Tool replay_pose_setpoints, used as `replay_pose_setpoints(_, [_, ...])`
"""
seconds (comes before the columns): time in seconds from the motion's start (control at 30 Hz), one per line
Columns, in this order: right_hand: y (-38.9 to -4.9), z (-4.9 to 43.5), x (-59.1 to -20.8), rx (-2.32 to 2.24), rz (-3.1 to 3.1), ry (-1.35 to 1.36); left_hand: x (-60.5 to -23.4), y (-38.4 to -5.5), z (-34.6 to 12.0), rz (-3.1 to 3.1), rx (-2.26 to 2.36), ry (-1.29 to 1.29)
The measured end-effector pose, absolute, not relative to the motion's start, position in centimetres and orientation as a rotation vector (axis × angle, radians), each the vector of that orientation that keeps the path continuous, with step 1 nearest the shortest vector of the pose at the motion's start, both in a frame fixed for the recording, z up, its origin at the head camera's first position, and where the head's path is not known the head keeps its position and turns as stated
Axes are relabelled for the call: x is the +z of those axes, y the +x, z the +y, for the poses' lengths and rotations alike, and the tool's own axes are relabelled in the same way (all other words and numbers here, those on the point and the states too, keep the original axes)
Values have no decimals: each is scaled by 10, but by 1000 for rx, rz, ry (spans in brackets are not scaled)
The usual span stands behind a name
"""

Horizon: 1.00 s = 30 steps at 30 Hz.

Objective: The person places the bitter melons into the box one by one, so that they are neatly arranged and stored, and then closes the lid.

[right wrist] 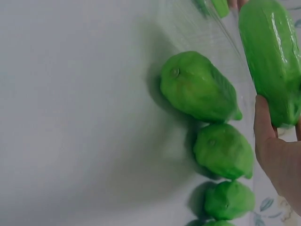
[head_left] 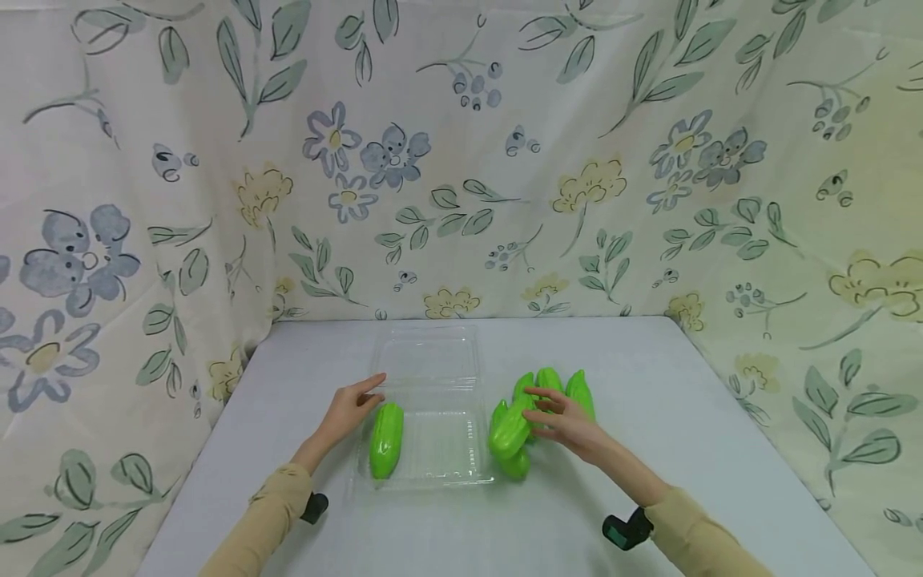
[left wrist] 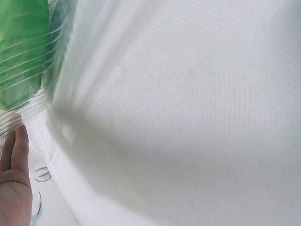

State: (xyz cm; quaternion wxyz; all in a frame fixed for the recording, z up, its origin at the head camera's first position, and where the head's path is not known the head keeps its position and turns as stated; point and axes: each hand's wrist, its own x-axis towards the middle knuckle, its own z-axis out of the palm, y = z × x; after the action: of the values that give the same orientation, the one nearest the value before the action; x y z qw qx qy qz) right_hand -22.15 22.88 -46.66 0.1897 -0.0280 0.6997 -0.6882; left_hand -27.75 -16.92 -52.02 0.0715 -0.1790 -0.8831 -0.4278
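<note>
A clear plastic clamshell box [head_left: 447,481] lies unfolded on the table, its lid [head_left: 433,353] laid back behind the base. One bright green, glossy, papaya-shaped fruit [head_left: 386,441] lies along the left side of the base. At the box's left rim is my left hand [head_left: 349,409], its fairly straight fingers [left wrist: 19,150] right against the ribbed plastic wall. My right hand [head_left: 570,425] holds another green fruit [right wrist: 270,56] between thumb and fingers, raised over the others, just right of the box. Beneath and behind it several like fruits [right wrist: 200,84] lie in a cluster.
The white-covered table [head_left: 634,385] has its far edge against a floral cloth [head_left: 461,160] that hangs at the back and sides. A dark wrist camera [head_left: 627,529] is strapped at the right sleeve, another [head_left: 314,508] at the left.
</note>
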Motion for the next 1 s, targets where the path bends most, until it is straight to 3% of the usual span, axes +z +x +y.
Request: replay_pose_setpoints(1.0, [-230, 170, -477, -1942, 1929, -232, -520, -277, -169, -2668, -1280, -516])
